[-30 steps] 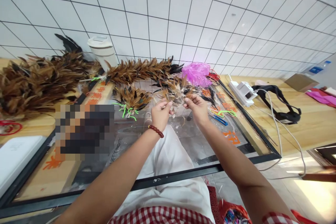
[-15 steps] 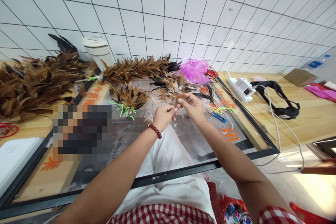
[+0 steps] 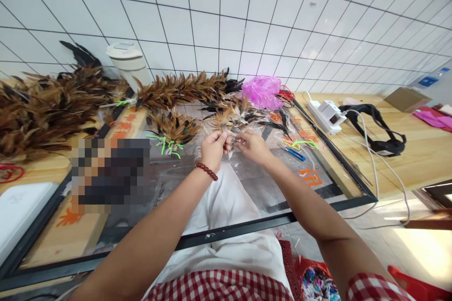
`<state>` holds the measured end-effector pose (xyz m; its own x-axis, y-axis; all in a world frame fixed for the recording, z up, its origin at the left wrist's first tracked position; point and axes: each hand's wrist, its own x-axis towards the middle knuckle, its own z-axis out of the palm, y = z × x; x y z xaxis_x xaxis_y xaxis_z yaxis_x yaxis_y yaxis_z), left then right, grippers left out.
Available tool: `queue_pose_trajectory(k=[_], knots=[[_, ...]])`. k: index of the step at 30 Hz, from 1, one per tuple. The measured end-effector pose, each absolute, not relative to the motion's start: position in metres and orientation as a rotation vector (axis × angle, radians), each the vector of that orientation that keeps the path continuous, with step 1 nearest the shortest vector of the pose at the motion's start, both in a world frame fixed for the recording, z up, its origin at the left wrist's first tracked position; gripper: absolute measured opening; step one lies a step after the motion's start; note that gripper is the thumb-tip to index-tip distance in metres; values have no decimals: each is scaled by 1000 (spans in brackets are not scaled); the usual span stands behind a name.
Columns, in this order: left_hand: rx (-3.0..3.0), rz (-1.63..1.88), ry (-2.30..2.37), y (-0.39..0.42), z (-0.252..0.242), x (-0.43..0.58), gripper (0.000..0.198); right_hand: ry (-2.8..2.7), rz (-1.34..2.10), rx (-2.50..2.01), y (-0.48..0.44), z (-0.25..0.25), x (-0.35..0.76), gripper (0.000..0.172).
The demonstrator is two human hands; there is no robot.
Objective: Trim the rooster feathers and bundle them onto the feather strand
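Observation:
My left hand (image 3: 213, 149), with a red bead bracelet on the wrist, is closed on the stems of a small bunch of brown feathers (image 3: 228, 120). My right hand (image 3: 251, 145) pinches the same bunch from the right, fingers pressed together. Both hands hover over a glass table top (image 3: 254, 193). A tied feather bundle with green ties (image 3: 173, 129) lies just left of my left hand. A long feather string (image 3: 183, 90) stretches along the wall behind.
A big heap of brown feathers (image 3: 42, 108) fills the far left. A white cup (image 3: 130, 63), a pink plastic bag (image 3: 264, 91), a white power strip (image 3: 326, 115) with cables, a black strap (image 3: 381, 131) and blue-handled scissors (image 3: 294, 153) lie around.
My two hands have drawn close together on the feather bunch and shifted slightly left. The view has tilted a little.

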<state>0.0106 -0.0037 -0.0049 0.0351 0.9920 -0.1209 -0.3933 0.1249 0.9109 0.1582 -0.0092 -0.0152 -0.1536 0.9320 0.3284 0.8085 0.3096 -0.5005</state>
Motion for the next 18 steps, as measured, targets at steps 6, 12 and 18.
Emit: queue_pose_trajectory(k=[6,12,18], knots=[[844,1211,960,-5,-4,10,14,-1465,794,-1436,-8,-2,161,12],[838,1080,970,-5,0,8,15,-1280,1213,-1133,-11,2,161,30],[907,965,933,-8,3,5,15,-1292,1109,-1029,-13,0,152,23]])
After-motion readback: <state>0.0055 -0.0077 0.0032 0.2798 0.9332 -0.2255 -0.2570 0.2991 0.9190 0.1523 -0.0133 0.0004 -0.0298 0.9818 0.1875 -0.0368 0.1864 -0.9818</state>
